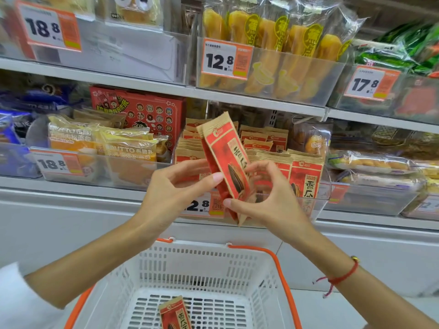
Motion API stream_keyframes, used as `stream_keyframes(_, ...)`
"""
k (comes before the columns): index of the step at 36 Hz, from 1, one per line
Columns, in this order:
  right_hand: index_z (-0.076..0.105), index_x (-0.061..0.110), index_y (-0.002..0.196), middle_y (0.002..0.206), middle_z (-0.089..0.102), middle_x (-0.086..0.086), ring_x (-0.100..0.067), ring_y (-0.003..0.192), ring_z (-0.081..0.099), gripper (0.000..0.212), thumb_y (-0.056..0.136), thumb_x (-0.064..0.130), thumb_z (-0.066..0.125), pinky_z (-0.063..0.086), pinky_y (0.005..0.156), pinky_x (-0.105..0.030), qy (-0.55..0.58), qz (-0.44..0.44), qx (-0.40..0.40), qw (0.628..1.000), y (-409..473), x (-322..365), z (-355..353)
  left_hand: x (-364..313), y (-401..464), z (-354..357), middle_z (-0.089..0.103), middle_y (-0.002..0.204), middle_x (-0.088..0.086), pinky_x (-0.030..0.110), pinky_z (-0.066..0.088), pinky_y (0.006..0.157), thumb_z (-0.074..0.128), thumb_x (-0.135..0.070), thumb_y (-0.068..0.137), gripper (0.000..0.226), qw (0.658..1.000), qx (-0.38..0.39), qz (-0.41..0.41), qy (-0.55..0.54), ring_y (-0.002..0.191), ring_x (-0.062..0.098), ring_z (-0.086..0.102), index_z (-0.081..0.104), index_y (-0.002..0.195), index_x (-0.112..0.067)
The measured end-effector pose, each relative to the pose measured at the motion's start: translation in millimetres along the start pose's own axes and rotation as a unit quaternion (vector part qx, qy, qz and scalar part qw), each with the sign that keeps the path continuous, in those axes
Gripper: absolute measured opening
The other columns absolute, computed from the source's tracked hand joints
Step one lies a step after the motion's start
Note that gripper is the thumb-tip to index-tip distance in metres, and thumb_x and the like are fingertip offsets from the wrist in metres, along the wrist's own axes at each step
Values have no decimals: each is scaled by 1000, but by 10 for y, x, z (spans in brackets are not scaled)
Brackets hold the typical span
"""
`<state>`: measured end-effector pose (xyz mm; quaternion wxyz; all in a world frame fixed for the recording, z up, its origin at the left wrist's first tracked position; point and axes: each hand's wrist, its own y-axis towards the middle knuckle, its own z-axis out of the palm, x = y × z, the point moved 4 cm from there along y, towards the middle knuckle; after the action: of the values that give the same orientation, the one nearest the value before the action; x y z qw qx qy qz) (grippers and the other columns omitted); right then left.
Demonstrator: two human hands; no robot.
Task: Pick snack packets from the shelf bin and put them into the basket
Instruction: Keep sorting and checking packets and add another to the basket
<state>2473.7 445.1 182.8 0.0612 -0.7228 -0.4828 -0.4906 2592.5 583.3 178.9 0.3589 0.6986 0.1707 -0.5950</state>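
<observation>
Both hands pinch a red-and-kraft snack packet [224, 160], tilted, in front of the shelf bin [318, 200]: left hand [175, 186] at its left edge, right hand [266, 193] low on its right. Below, white basket [213, 264] holds one packet in basket [174, 313]. Bread packs [118, 148] left, red box [142, 112] behind, price tag [202, 205] partly hidden by hands.
</observation>
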Motion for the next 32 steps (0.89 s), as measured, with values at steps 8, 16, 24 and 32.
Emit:
stream_keyframes(8, 48, 18, 112, 110, 37, 11, -6, 104, 39, 70, 60, 48, 85, 38, 85, -20, -215, -186, -147, 947, -44, 79, -9, 40, -29, 27, 76, 97, -7, 25, 58, 82, 70, -24, 82, 23, 1000, -10, 8, -17, 95, 8, 70, 72, 106, -25)
stream_keyframes(16, 32, 32, 144, 113, 52, 25, 7, 107, 52, 75, 82, 53, 69, 43, 84, -6, -66, -102, -107, 987, -4, 48, -59, 78, 3, 0, 76, 97, -6, 20, 56, 83, 68, -18, 85, 20, 999, -13, -4, -34, 93, 9, 71, 73, 105, -22)
stream_keyframes(24, 62, 34, 112, 99, 61, 12, -7, 88, 59, 27, 86, 39, 68, 51, 74, -23, -4, -91, -128, 988, 104, 125, -335, -78, 110, 147, 75, 103, -8, 19, 54, 87, 67, -14, 87, 24, 999, 17, 26, -19, 99, 8, 70, 72, 109, -21)
stream_keyframes(32, 66, 28, 108, 99, 66, 7, -5, 89, 64, 24, 85, 27, 73, 51, 74, -16, 19, -139, -179, 974, 350, 335, -936, -491, 543, 527, 73, 106, -14, 17, 54, 82, 64, -18, 91, 23, 996, 57, 67, -8, 101, 0, 66, 69, 113, -24)
